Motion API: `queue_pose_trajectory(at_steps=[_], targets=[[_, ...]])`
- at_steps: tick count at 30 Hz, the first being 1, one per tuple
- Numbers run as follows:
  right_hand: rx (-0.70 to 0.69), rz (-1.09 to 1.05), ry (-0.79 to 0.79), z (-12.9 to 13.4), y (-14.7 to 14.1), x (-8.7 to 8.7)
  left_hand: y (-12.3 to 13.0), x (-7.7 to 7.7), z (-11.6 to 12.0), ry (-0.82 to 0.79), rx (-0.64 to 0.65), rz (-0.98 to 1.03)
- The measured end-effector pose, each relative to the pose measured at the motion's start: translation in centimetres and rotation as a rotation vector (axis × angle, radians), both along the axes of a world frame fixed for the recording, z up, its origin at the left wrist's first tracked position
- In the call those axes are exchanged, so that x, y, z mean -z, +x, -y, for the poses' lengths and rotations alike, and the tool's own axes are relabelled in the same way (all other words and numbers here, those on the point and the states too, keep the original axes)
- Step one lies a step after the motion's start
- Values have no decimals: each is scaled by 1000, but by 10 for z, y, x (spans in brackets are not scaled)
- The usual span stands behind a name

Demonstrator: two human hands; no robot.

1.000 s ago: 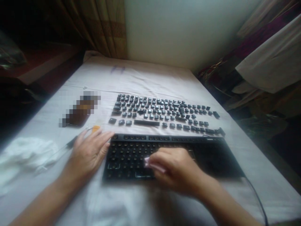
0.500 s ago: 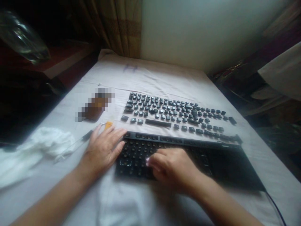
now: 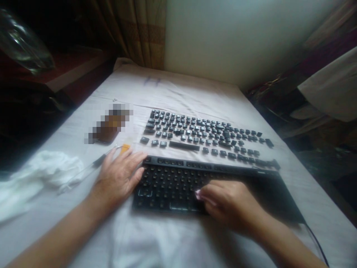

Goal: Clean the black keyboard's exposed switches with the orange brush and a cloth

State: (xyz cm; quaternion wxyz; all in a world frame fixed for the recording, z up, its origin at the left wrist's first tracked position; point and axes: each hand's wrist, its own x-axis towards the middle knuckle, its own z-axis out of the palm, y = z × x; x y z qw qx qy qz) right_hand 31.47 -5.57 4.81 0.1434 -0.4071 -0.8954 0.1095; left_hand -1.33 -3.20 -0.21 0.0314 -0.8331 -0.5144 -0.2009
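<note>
1. viewing from the head camera, i see a clear bottle-like container (image 3: pixel 25 44) beyond the worktop's left edge, cut off by the frame; i can't tell what it holds.
2. my black keyboard (image 3: pixel 173 178) lies on the cloth-covered worktop (image 3: pixel 189 89), nearer me than the far edge, its visible key sockets mostly bare.
3. my left hand (image 3: pixel 118 176) is open, palm down with fingers loosely spread, fingertips at the keyboard's far left corner, gripping nothing i can see.
4. my right hand (image 3: pixel 228 201) is closed, pinching a small pink piece (image 3: pixel 198 194) over the keyboard's middle; fingers hide most of it.
5. loose keycaps (image 3: pixel 190 139), one long, sit in rough rows between keyboard and far edge.
6. toward the left edge, i have a crumpled white cloth (image 3: pixel 52 167), a thin tool (image 3: pixel 99 160) partly behind my left hand, and an orange piece (image 3: pixel 125 149) just beside its fingers.
7. a brown item (image 3: pixel 107 130) farther back is pixelated; the keyboard's right part is dark, its cable (image 3: pixel 316 238) cut off below.
</note>
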Motion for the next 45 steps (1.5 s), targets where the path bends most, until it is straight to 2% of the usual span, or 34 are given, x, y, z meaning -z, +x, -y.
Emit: queue_pose_trajectory(at_steps=[7,11,14,16,19,23,27,34,41,45], targets=[[62,52,-120,2,22,-13,-3,1,0,-7,-4,35],[31,-90,-127,0,15,-26,-5,2,-1,-41,-18,58],[14,-240,-33,-4,-10,-26,-5,2,-2,-64,-21,70],[-92,-244,-2,-7,-34,-18,-5,2,-2,-84,-25,75],[-122,-280,88,-11,-73,-1,-5,-1,-1,-123,-36,83],[-163,-196,82,-15,-111,14,-3,-3,0,-156,-41,92],[-178,-42,35,-21,-127,13,-1,-5,2,-159,-47,97],[-126,77,-90,-17,-111,2,0,-6,2,-154,-37,98],[-74,-53,-30,-12,-86,6,1,-6,2,-128,-26,82],[-49,-42,-25,-10,-66,5,0,-5,2,-127,-25,89]])
